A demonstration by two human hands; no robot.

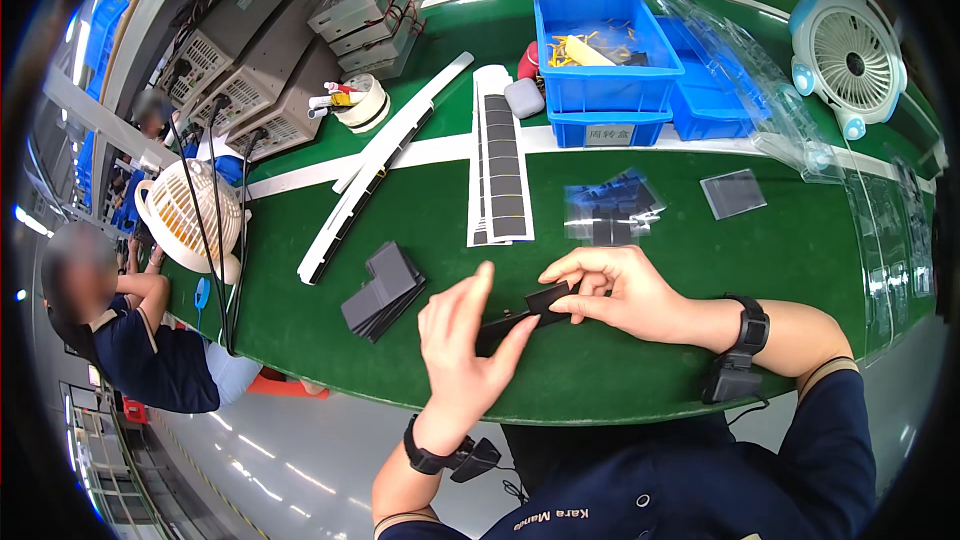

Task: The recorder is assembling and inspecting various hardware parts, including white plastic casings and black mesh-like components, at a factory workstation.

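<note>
Your right hand (620, 292) pinches a small dark flat pad (548, 297) between thumb and fingertips, just over the near edge of the green table (780, 270), while your left hand (462, 345) steadies a long dark strip (505, 325) beneath it with fingers loosely spread. Keep the pad square to the strip and press evenly along it. Where pad and strip meet is hard to make out, and the strip's near end hides behind your left hand; the stack of dark pads (383, 290) lies to the left.

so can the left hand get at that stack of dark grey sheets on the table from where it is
Probably yes. The stack of dark grey sheets lies on the green table just to the left of the left hand, with bare surface between them. But the left hand is busy steadying the black strip with the right hand.
</note>
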